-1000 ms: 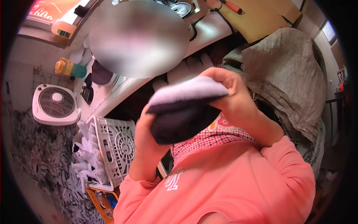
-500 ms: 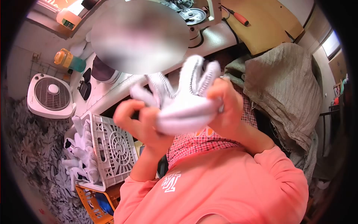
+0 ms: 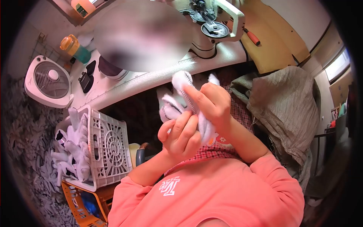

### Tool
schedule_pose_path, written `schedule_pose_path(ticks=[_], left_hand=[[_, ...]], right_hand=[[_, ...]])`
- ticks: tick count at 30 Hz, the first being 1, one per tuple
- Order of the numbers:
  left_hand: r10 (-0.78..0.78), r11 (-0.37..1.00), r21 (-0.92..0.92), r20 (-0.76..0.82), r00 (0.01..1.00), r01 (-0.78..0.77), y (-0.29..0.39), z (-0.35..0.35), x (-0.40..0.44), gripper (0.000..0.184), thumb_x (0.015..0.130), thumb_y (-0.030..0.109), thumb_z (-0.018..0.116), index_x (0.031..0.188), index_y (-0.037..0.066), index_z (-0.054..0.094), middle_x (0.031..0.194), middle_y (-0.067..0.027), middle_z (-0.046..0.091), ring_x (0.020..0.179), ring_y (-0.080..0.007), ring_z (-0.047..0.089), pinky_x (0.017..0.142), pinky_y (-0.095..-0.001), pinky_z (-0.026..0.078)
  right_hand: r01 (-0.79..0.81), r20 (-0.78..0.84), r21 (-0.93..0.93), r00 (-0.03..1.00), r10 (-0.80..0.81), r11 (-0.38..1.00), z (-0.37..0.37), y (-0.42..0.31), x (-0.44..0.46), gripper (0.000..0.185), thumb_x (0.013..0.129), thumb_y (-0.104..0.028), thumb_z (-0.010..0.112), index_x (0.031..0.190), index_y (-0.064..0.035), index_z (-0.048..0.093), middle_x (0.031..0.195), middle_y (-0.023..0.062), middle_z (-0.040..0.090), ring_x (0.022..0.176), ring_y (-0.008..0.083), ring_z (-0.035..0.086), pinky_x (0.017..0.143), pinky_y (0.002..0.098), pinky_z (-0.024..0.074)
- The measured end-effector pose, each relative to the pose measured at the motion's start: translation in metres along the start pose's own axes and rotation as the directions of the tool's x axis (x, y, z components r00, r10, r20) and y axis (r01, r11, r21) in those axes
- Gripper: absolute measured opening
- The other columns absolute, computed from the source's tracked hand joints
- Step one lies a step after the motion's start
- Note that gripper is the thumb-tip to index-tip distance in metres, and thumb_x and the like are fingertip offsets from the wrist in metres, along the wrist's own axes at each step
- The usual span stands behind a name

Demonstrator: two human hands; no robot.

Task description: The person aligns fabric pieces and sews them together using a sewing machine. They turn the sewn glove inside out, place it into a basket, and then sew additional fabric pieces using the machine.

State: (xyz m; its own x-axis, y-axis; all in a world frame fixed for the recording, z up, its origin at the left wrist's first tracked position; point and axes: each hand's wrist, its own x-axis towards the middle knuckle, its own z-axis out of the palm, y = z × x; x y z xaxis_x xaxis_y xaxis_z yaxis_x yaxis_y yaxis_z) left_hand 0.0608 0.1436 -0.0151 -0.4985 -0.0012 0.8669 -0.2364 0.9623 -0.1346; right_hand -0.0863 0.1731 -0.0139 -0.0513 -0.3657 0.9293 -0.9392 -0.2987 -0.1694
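Observation:
A white fabric glove (image 3: 204, 126) with dark stitching along its finger seams is held in front of my chest, below the bench edge. My left hand (image 3: 182, 133) is closed on its lower left part, fingertips pinching the cloth. My right hand (image 3: 212, 104) grips it from the right, with the index finger lying along a stitched seam. The glove is bunched, and my fingers hide part of it. Its fingers point up and to the left.
A sewing machine (image 3: 236, 22) stands on the white bench (image 3: 151, 77). At left are a fan (image 3: 49, 81), a bottle (image 3: 75, 49) and a white crate (image 3: 109, 147) of gloves above an orange crate (image 3: 75, 200). A woven sack (image 3: 283, 102) is at right; grey-white pieces (image 3: 30, 151) cover the left floor.
The glove was spread wide between both hands; now it is bunched and turned. My hands have come closer together, the left moving right. The view has shifted slightly.

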Motion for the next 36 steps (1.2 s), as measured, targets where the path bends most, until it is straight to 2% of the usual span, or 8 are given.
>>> schedule_pose_path(ticks=[7,12,14,18,23,29,31,36], left_hand=[[-0.154,0.959,-0.229,0.07,0.986,0.166,-0.004,-0.003,0.0,0.022,0.072,0.005,0.067,0.085,0.006,0.05,0.095,-0.0105,0.068,0.082,-0.0213,0.067,0.086,-0.0358,0.036],[-0.318,0.94,-0.053,0.22,0.922,0.337,-0.063,0.016,0.002,0.028,0.065,0.01,0.068,0.089,0.007,0.054,0.088,-0.0063,0.062,0.086,-0.0231,0.06,0.091,-0.0394,0.033],[-0.354,0.917,-0.09,0.267,0.896,0.389,-0.073,0.02,-0.005,0.037,0.059,0.008,0.071,0.091,0.008,0.052,0.084,-0.0058,0.06,0.084,-0.0251,0.06,0.091,-0.0396,0.033],[-0.444,0.848,-0.148,0.327,0.834,0.509,-0.078,0.022,-0.005,0.041,0.054,-0.001,0.07,0.091,0.008,0.054,0.081,-0.0064,0.061,0.081,-0.0267,0.061,0.091,-0.0394,0.035],[-0.485,0.803,-0.156,0.389,0.783,0.575,-0.081,0.016,-0.005,0.03,0.053,0.005,0.071,0.082,0.008,0.065,0.076,-0.0081,0.066,0.072,-0.0283,0.062,0.086,-0.038,0.04],[-0.245,0.937,-0.176,0.285,0.927,0.302,-0.021,0.015,-0.013,0.039,0.055,0.026,0.078,0.083,0.004,0.061,0.069,-0.0092,0.057,0.068,-0.0268,0.06,0.084,-0.0403,0.043],[-0.232,0.892,-0.303,0.329,0.915,0.335,-0.012,0.017,-0.014,0.046,0.06,0.033,0.078,0.089,0.003,0.06,0.076,-0.0107,0.059,0.071,-0.028,0.061,0.087,-0.0423,0.042],[-0.321,0.907,-0.183,0.286,0.903,0.38,-0.031,0.01,-0.002,0.047,0.068,0.036,0.072,0.095,0.0,0.059,0.085,-0.0112,0.061,0.08,-0.0289,0.06,0.09,-0.0441,0.04]], right_hand=[[-0.14,-0.077,0.044,0.987,0.143,0.989,0.011,0.004,0.003,0.025,0.061,0.001,0.07,0.086,-0.0013,0.067,0.075,0.0077,0.055,0.06,0.0184,0.053,0.051,0.0272,0.0423],[-0.466,0.293,0.321,0.877,0.382,0.825,0.003,0.002,-0.024,0.03,0.066,-0.002,0.075,0.093,-0.0037,0.061,0.097,0.0095,0.064,0.081,0.0218,0.063,0.072,0.0329,0.0515],[-0.716,0.595,0.698,0.588,0.548,0.01,0.014,-0.013,-0.028,0.049,0.071,-0.002,0.076,0.116,-0.0015,0.057,0.111,0.0072,0.063,0.099,0.0182,0.063,0.087,0.0299,0.0505],[-0.656,0.818,0.571,0.501,0.282,-0.493,0.015,-0.005,-0.028,0.092,0.069,-0.016,0.086,0.144,-0.0001,0.036,0.131,0.0088,0.054,0.119,0.0166,0.053,0.103,0.0303,0.0406],[-0.662,0.784,0.618,0.559,0.269,-0.425,0.017,-0.009,-0.029,0.092,0.07,-0.015,0.085,0.145,-0.0018,0.035,0.128,0.0091,0.055,0.116,0.0165,0.055,0.101,0.0293,0.0418],[-0.759,0.186,0.297,0.641,0.745,0.579,0.006,0.023,-0.035,0.039,0.072,0.001,0.067,0.109,-0.004,0.059,0.089,0.0058,0.061,0.085,0.0186,0.061,0.073,0.0292,0.049],[-0.388,0.139,-0.169,0.901,0.412,0.906,-0.004,0.02,-0.03,0.029,0.072,-0.006,0.067,0.1,-0.0056,0.062,0.091,0.0097,0.061,0.091,0.0261,0.06,0.079,0.035,0.0476],[-0.135,0.298,0.2,0.952,0.071,0.97,-0.01,-0.002,-0.018,0.043,0.065,-0.008,0.07,0.108,-0.0048,0.064,0.098,0.0114,0.061,0.097,0.0317,0.06,0.085,0.0431,0.0454]])
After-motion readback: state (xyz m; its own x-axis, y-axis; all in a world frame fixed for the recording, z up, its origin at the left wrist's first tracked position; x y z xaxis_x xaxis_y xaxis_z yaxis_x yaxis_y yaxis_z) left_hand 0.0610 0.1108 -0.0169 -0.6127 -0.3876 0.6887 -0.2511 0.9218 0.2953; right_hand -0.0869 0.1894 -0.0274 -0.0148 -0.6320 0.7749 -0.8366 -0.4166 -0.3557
